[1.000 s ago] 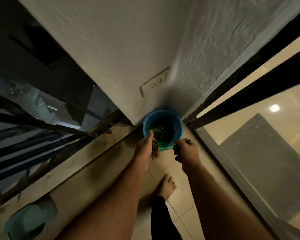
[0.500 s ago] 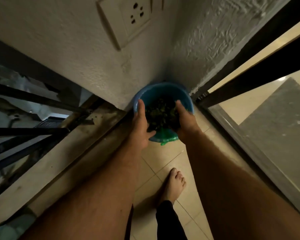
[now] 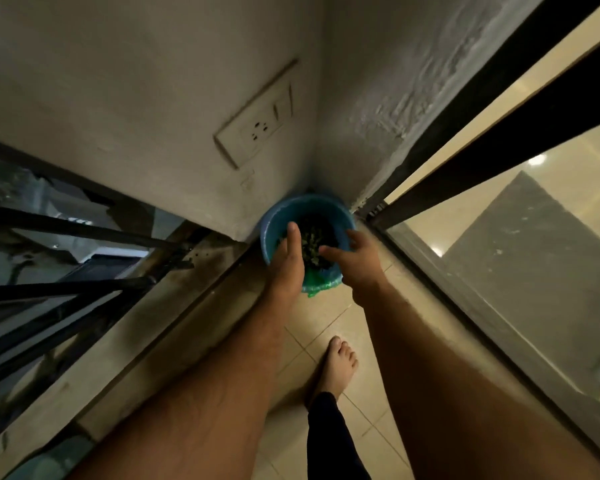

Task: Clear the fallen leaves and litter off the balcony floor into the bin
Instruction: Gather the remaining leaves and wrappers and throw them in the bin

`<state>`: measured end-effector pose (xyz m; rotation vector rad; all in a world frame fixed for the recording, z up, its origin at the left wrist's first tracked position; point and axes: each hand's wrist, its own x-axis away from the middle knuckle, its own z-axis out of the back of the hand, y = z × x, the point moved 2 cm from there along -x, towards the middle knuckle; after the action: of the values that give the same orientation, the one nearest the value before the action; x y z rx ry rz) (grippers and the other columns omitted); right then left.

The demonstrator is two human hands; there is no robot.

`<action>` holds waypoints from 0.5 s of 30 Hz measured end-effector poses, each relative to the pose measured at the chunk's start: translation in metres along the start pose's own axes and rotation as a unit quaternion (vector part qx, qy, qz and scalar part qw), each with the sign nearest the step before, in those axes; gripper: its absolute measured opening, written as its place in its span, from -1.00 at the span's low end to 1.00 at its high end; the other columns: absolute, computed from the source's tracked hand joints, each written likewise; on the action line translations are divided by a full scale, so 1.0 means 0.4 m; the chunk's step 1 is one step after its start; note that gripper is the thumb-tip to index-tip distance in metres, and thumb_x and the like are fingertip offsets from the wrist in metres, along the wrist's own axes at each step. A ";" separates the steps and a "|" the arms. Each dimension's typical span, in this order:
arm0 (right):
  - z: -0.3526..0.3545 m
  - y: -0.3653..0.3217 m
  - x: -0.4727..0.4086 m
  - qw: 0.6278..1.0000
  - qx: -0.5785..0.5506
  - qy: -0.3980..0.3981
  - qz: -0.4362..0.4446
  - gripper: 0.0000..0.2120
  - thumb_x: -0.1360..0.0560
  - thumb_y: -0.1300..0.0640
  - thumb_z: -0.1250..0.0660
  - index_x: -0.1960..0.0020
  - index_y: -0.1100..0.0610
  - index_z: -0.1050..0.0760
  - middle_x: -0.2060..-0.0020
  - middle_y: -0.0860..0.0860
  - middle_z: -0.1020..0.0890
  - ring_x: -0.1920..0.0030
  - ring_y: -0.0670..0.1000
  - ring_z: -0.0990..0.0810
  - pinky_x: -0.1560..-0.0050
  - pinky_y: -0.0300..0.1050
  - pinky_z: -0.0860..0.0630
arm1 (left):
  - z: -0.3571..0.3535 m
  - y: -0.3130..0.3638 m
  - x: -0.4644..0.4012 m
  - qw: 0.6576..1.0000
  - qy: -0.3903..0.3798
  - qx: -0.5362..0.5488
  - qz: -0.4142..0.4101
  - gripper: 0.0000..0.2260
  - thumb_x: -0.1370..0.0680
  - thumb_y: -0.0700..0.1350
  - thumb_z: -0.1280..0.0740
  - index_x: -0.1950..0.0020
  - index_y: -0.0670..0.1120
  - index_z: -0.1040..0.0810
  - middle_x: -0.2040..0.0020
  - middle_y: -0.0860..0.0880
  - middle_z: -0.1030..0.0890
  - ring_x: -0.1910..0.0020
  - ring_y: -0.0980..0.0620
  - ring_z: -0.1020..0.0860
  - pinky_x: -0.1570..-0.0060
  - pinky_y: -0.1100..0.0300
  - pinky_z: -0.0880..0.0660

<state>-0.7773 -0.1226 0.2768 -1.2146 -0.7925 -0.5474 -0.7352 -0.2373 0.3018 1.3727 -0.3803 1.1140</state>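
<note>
Standing barefoot on the tiled balcony floor [image 3: 329, 323]; one bare foot [image 3: 336, 363] nearest, toes pointing at the corner. Forearms reach forward from there.

Left hand [image 3: 286, 265]: fingers straight and together, laid over the near-left rim of the bin [image 3: 274, 223], nothing held that I can see. Right hand [image 3: 355, 259]: fingers loosely spread over the bin mouth, forefinger out toward the left hand; its grip looks empty, though the palm side is hidden.

Bin sits in the far corner of the floor, against both walls, just beside the sliding door track [image 3: 371, 211]. Green liner [image 3: 321, 284] hangs over the near rim. Dark leaves [image 3: 312, 242] heaped inside, seemingly well up the bin.

Risks, as judged:
- Pressing down on a full heap could spill leaves over the rim onto the tiles.
- Weight from the left hand on the rim could tip the bin toward the foot.
- Liner edge looks slack; a snagged finger could drag it, and the leaves, out.
- Bits dropped to the right could lodge in the door track.
- Dim light; small litter on the floor would be easily missed.

Socket plate [image 3: 257, 128] on the wall above, well clear.
</note>
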 end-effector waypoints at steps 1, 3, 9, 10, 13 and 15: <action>0.009 -0.016 0.038 1.000 -0.002 -0.001 0.004 -0.56 -0.50 0.18 -0.44 -0.32 0.04 -0.38 0.05 -0.13 -0.48 -0.03 -0.03 -0.52 0.05 -0.14 -0.56 | 0.006 0.024 0.040 0.999 -0.001 -0.033 -0.007 -0.44 -0.68 0.17 0.02 -0.55 -0.16 -0.24 -0.48 -0.19 -0.34 -0.44 -0.15 -0.33 -0.17 0.20 -0.30; 0.047 -0.038 0.122 0.999 0.019 0.028 -0.007 -0.65 -0.53 0.11 -0.41 -0.27 0.10 -0.43 0.00 -0.03 -0.54 0.06 -0.05 -0.52 0.19 -0.20 -0.50 | 0.020 0.073 0.128 0.994 -0.025 -0.101 -0.020 -0.45 -0.68 0.17 0.00 -0.53 -0.17 -0.27 -0.47 -0.21 -0.35 -0.43 -0.16 -0.34 -0.20 0.19 -0.30; 0.246 -0.131 0.534 0.989 0.022 0.141 -0.028 -0.72 -0.54 0.08 -0.41 -0.17 0.22 -0.57 0.04 0.08 -0.60 0.11 0.01 -0.54 -0.13 0.10 -0.56 | 0.076 0.245 0.479 0.941 -0.187 -0.254 -0.120 -0.54 -0.62 0.26 -0.05 -0.24 -0.03 -0.52 -0.15 0.00 -0.54 -0.05 0.08 -0.47 -0.01 0.24 -0.31; 0.287 -0.138 0.629 0.985 0.012 0.170 -0.027 -0.72 -0.54 0.09 -0.41 -0.17 0.24 -0.58 0.09 0.07 -0.60 0.16 0.00 -0.53 -0.08 0.07 -0.56 | 0.082 0.269 0.548 0.925 -0.221 -0.273 -0.142 -0.53 -0.59 0.30 -0.07 -0.19 -0.01 -0.54 -0.13 0.01 -0.58 -0.02 0.09 -0.49 0.02 0.24 -0.32; 0.405 -0.111 0.871 0.967 -0.037 0.251 -0.030 -0.77 -0.54 0.13 -0.41 -0.12 0.25 -0.59 0.25 0.05 -0.55 0.34 -0.04 -0.45 0.19 -0.03 -0.52 | 0.076 0.317 0.721 0.872 -0.297 -0.343 -0.183 -0.48 -0.55 0.34 -0.17 -0.25 -0.02 -0.56 -0.13 0.06 -0.60 -0.16 0.05 -0.52 -0.14 0.19 -0.36; 0.480 -0.064 1.026 0.946 -0.085 0.312 -0.027 -0.80 -0.54 0.15 -0.41 -0.08 0.27 -0.59 0.27 0.06 -0.53 0.35 -0.04 -0.43 0.28 -0.09 -0.48 | 0.037 0.333 0.832 0.821 -0.347 -0.389 -0.232 -0.22 -0.39 0.51 -0.20 -0.32 -0.07 -0.54 -0.23 0.02 -0.60 -0.23 0.05 -0.53 -0.29 0.15 -0.39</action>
<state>-0.5875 0.0709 0.6407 -1.0824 -0.2414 -0.9992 -0.6771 -0.1412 0.6424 0.9803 -0.8599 -0.0378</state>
